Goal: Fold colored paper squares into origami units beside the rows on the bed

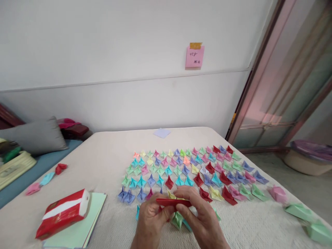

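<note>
A small folded red paper (173, 202) is pinched between both hands, held above the cloth-covered table at the near middle. My left hand (153, 216) closes thumb and fingers on its left end. On its right part, my right hand (195, 211) grips with the thumb below and fingers above. Just under the hands lies a green folded paper boat (177, 220), partly hidden by them. Rows of small paper boats in many colours, such as a dark red boat (169, 181) and a yellow boat (215, 193), spread out beyond the hands.
At left, a red tissue pack (64, 212) rests on a stack of green paper (94, 207). Larger folded pieces, including a green one (299, 211), line the right edge. A lavender sheet (162, 132) lies at the far edge. A pink note (195, 57) is taped to the wall.
</note>
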`<state>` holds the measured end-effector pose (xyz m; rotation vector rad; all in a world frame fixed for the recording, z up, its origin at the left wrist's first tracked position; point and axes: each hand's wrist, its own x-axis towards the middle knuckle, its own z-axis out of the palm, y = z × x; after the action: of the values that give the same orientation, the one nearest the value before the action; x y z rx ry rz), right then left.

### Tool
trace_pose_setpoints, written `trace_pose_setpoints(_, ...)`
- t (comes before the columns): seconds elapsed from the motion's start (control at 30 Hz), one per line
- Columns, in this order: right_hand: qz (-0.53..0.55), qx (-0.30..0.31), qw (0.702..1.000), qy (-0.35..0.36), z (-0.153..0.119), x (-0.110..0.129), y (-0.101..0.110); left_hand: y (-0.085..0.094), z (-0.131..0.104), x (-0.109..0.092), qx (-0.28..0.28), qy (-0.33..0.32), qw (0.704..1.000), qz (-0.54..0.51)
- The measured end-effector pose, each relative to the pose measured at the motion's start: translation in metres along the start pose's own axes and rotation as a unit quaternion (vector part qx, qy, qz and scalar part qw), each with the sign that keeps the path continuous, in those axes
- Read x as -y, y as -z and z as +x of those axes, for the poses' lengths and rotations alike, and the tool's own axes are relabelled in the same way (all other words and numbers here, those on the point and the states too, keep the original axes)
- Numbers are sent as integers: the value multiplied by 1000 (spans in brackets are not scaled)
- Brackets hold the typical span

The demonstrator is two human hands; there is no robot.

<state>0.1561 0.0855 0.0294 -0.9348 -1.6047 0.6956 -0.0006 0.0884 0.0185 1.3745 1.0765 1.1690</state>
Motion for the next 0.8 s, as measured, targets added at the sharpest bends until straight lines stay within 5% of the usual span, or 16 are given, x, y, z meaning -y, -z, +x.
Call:
trace_pose_setpoints(0.17, -26, -8, 1000, 8, -1, -2, 0, 2, -1, -1, 10, -29, 999, 23)
trace_pose_setpoints(0.63, -95, 9, 995, -3, -2, -14, 6, 9, 1, 11, 4, 37, 997, -71)
trace_pose_setpoints(0.8, -107, -30, 994, 17, -2, -13, 9, 8, 1, 9, -22, 25, 999, -14)
